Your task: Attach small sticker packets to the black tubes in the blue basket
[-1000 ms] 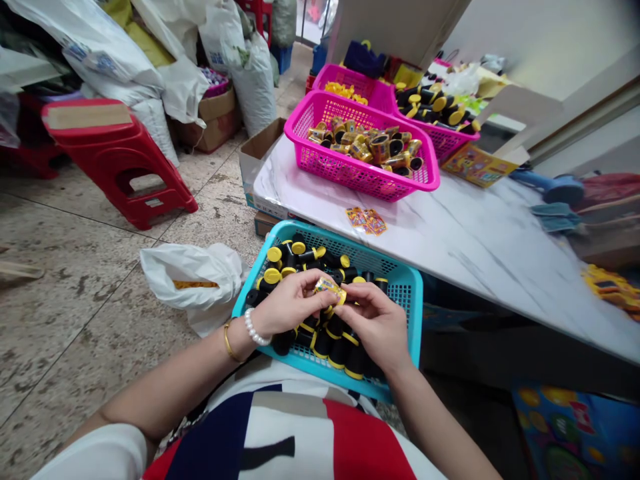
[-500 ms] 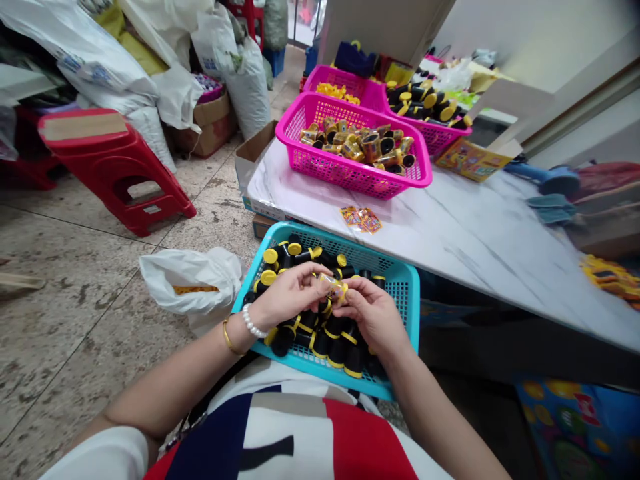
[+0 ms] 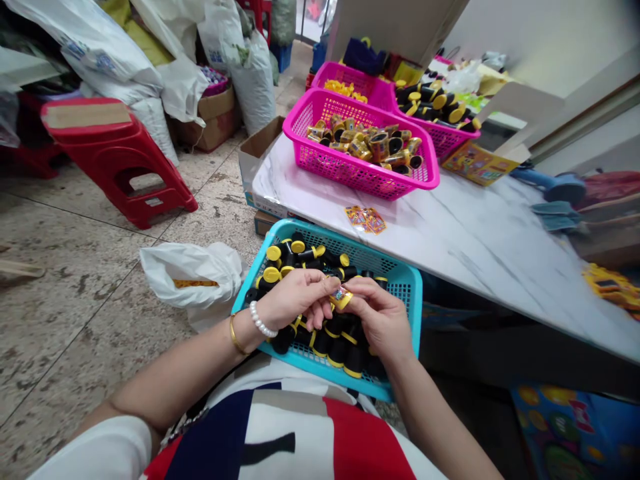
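Note:
Over a blue basket (image 3: 413,300), both hands meet on a small yellow printed wrapper (image 3: 341,297). My left hand (image 3: 300,297), with a pearl bracelet at its wrist, pinches the wrapper's left end between thumb and index finger. My right hand (image 3: 383,317) grips its right side. Whether something sits inside the wrapper cannot be made out. Black tubes with yellow lids (image 3: 353,360) lie in the basket beneath the hands. Two or more flat printed wrappers (image 3: 367,219) rest on the marble-patterned table (image 3: 450,233).
A pink basket (image 3: 345,175) of wrapped tubes stands on the table, with more pink baskets behind. An open white bag (image 3: 225,277) is left of the blue basket. A red stool (image 3: 115,157) and full sacks (image 3: 253,87) are farther left.
The wrapper has tilted down to the right between the hands. My left hand's lower fingers have come down and spread. The view has shifted slightly.

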Demonstrator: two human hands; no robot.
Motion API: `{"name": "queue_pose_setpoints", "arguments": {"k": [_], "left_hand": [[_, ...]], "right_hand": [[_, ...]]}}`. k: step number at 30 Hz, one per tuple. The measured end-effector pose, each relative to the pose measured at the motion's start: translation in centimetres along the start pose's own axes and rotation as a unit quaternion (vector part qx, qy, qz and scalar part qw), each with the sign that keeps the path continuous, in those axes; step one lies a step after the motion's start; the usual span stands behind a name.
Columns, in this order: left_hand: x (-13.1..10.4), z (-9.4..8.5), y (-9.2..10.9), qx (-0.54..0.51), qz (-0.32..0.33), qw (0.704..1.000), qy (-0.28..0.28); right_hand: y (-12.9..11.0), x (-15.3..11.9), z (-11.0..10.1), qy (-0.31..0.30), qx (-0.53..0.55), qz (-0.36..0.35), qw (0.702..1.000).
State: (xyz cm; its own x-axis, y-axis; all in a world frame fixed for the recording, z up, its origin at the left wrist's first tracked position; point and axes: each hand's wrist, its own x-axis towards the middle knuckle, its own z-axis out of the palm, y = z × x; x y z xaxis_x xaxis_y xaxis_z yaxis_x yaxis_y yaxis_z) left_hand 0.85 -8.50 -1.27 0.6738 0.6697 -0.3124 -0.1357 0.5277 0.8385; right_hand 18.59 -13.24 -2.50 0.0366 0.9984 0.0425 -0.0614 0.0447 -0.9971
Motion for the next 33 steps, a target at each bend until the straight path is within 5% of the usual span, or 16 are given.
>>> {"name": "queue_pose_setpoints", "arguments": {"k": [3, 9, 15, 19, 21, 26, 29, 33], "left_hand": [[-0.3, 0.2, -0.1, -0.002, -0.017, 1.000, -0.002], [-0.7, 0.7, 0.2, -0.002, -0.027, 1.000, 0.006], [-1.1, 1.1, -0.2, -0.016, -0.037, 0.999, -0.022], [-1.8, 1.3, -0.9, -0.024, -0.033, 0.999, -0.022], [-2.1, 1.5, -1.2, -0.037, -0.026, 0.999, 0.002], [-2.9, 2.3, -0.7, -0.028, 0.004, 0.999, 0.019], [-3.2, 2.9, -0.3, -0.009, 0.015, 1.000, 0.008], [-3.3, 3.3, 0.0, 0.010, 0.024, 1.000, 0.008]], "right_hand": [[0.0, -0.2, -0.2, 0.000, -0.063, -0.108, 0.992], [-1.3, -0.6, -0.1, -0.040, -0.152, -0.177, 0.972], [-2.8, -2.0, 0.0, -0.095, -0.272, -0.308, 0.907], [-2.1, -4.0, 0.4, -0.056, -0.316, -0.382, 0.867], [-2.0, -4.8, 0.6, -0.019, -0.306, -0.369, 0.878], [-2.8, -5.2, 0.7, 0.025, -0.151, -0.224, 0.962], [-3.1, -4.8, 0.6, 0.001, -0.161, -0.205, 0.966], [-2.9, -4.7, 0.6, 0.018, -0.187, -0.267, 0.945]]}}
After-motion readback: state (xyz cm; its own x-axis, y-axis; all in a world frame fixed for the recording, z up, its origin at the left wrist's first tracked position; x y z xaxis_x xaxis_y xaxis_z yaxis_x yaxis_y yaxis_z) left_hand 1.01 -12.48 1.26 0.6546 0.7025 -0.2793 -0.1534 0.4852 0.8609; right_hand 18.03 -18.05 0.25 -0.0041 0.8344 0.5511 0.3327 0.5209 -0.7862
